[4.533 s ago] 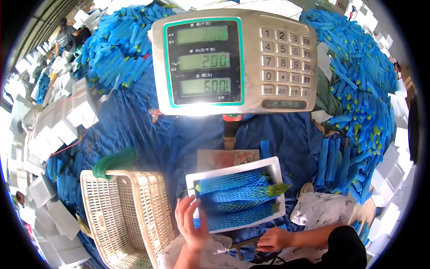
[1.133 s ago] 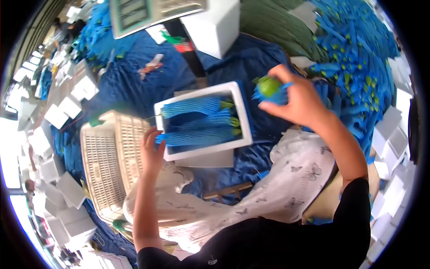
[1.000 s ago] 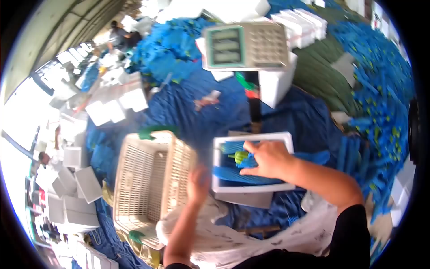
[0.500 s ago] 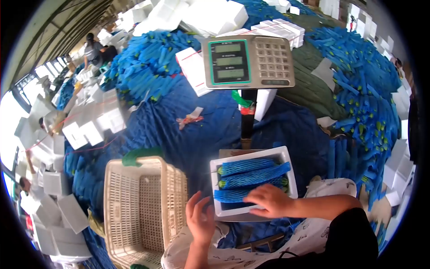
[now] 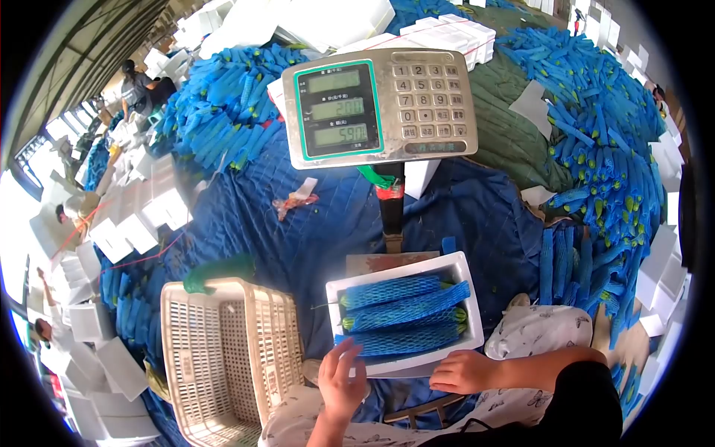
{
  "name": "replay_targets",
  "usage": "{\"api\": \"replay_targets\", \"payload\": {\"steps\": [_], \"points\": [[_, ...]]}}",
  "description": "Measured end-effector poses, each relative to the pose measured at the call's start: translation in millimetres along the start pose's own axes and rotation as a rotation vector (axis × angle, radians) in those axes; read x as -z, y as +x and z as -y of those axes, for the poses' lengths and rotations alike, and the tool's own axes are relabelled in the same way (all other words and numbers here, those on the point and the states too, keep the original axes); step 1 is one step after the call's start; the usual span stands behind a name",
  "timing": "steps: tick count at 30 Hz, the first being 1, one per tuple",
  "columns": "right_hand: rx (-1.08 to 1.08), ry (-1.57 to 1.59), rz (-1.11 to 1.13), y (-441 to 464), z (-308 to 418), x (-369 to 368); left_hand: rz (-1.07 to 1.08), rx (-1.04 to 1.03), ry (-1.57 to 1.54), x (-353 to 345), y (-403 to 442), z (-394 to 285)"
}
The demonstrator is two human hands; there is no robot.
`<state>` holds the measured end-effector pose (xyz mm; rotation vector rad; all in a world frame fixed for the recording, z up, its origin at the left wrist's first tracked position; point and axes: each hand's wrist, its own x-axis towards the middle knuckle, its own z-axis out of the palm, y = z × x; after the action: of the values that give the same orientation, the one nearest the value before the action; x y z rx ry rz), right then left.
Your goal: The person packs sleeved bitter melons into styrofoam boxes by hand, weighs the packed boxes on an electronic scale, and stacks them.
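Observation:
A white foam box (image 5: pixel 465 294) sits on the platform of a scale, slightly turned. Inside lie several long green vegetables in blue mesh sleeves (image 5: pixel 406 311). My left hand (image 5: pixel 342 381) is at the box's near left corner, fingers apart, holding nothing visible. Close to the near right edge of the box is my right hand (image 5: pixel 465 371), palm down with fingers loosely bent and nothing seen in them; whether it touches the rim I cannot tell. Above the box stands the scale's display head (image 5: pixel 380 104), with digits lit and a keypad.
An open beige plastic crate (image 5: pixel 279 346) stands to the left, a green cloth (image 5: pixel 216 274) on its far rim. Heaps of blue-sleeved vegetables (image 5: pixel 223 104) lie behind and at right (image 5: pixel 603 156). White foam boxes (image 5: pixel 145 212) are stacked at left, where other people work.
My right hand has drawn back from the vegetables to the near edge of the box. The box sits at a different angle. My view has shifted, and the display digits are now readable.

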<state>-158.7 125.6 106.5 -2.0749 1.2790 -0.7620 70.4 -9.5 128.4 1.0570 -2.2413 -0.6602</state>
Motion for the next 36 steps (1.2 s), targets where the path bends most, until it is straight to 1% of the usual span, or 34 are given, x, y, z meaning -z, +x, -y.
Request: {"api": "replay_targets", "payload": {"steps": [1,2,3,4,5,6,7,8,9,11,12,14,15,16,17,18,19,20,21,23,26,27,29,30,32,36], "points": [[0.005,-0.005,0.006,0.2,-0.5,-0.2,0.004,0.004,0.000,-1.7,1.5,1.8],[0.004,-0.007,0.018,-1.0,0.5,-0.8,0.006,-0.015,0.073,-2.5,4.3,2.5],[0.019,-0.147,0.016,-1.7,1.4,-1.1,0.016,-0.019,0.143,-4.1,2.8,4.2],[-0.007,-0.162,0.003,-0.4,-1.3,-1.5,0.019,0.023,0.177,-7.4,-0.4,15.0],[-0.064,-0.135,0.023,3.2,-9.0,-3.7,0.030,0.095,0.185,-9.8,-3.7,29.2],[-0.124,-0.199,-0.103,7.7,-12.8,-13.5,0.047,0.160,0.182,-15.6,-9.7,49.6],[-0.178,-0.219,-0.144,17.4,-13.2,-15.5,0.036,0.286,0.035,-25.6,-19.1,69.3],[-0.192,-0.177,-0.145,30.5,-11.9,-16.8,0.174,0.427,-0.040,-38.0,-38.7,89.1],[-0.121,-0.178,-0.181,45.2,-13.4,-26.5,0.282,0.532,-0.116,-48.1,-42.7,103.4],[-0.043,-0.249,-0.224,74.5,-20.1,-51.7,0.264,0.554,-0.116,-50.3,-41.4,92.7],[-0.052,-0.277,-0.185,85.3,-24.3,-66.2,0.220,0.477,-0.106,-53.7,-46.2,103.4],[-0.037,-0.301,-0.153,92.1,-33.3,-88.6,0.201,0.482,-0.098,-53.3,-46.6,102.9],[-0.088,-0.336,-0.151,89.4,-39.7,-95.5,0.187,0.480,-0.085,-51.9,-44.6,99.9],[-0.096,-0.363,-0.182,105.2,-45.2,-97.5,0.089,0.385,-0.066,-57.6,-50.2,98.9],[-0.096,-0.453,-0.166,109.0,-48.1,-97.9,0.098,0.471,-0.027,-65.1,-47.7,102.7],[-0.075,-0.468,-0.168,111.0,-51.3,-98.9,0.067,0.386,0.075,-72.0,-50.2,109.3],[-0.030,-0.495,-0.131,114.4,-52.3,-94.6,0.105,0.367,0.055,-80.6,-53.7,122.5],[-0.024,-0.473,-0.038,114.8,-52.0,-88.6,0.160,0.407,0.026,-77.2,-53.1,117.2],[-0.014,-0.449,-0.006,113.4,-49.1,-85.7,0.215,0.448,-0.001,-74.2,-51.7,113.5],[-0.010,-0.474,0.096,109.0,-47.5,-83.3,0.247,0.437,0.054,-64.5,-48.1,100.3],[-0.123,-0.447,0.204,108.0,-43.4,-82.5,0.239,0.455,0.091,-67.2,-48.5,102.1],[-0.121,-0.447,0.209,109.0,-44.1,-81.1,0.246,0.470,0.088,-67.3,-49.1,100.2],[-0.198,-0.456,0.340,113.6,-46.6,-80.2,0.227,0.467,0.092,-68.4,-50.2,99.3],[-0.196,-0.457,0.337,117.0,-47.8,-78.6,0.244,0.496,0.073,-68.6,-49.0,99.4],[-0.253,-0.429,0.505,122.8,-50.2,-76.6,0.258,0.525,0.056,-69.0,-46.4,100.0],[-0.258,-0.361,0.585,125.4,-59.7,-83.6,0.260,0.527,0.075,-76.3,-49.0,103.9]]}}
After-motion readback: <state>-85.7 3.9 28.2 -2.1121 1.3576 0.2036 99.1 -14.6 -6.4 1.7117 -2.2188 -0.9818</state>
